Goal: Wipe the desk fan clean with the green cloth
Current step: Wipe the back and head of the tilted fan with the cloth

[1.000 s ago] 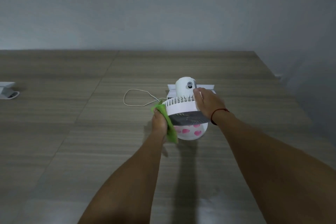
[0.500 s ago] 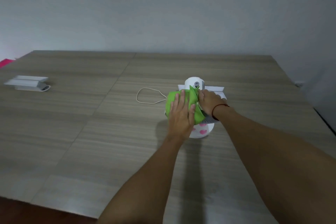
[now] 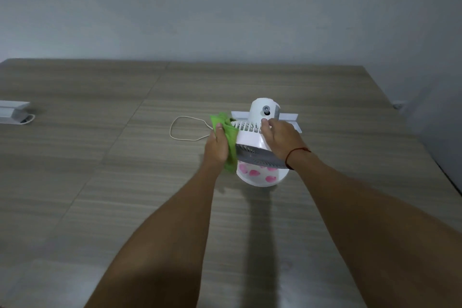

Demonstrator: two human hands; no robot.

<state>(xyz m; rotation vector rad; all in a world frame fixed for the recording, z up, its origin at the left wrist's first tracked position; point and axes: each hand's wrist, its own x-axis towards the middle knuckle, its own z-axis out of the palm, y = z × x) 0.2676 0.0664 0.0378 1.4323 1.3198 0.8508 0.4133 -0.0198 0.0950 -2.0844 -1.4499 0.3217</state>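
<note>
On the wood-grain worktop (image 3: 100, 182), mid-right, white round plastic desk fan (image 3: 252, 137) tilted face-down toward person. Left hand (image 3: 217, 147) clutches crumpled green cloth (image 3: 231, 137) against fan's left rim; right hand (image 3: 280, 140) grips its top.

A single head-worn wide-angle view looks forward and down from the near edge of the tabletop (image 3: 100, 182) toward the far wall (image 3: 225, 7), close above both forearms, with the hands meeting near centre frame.
</note>
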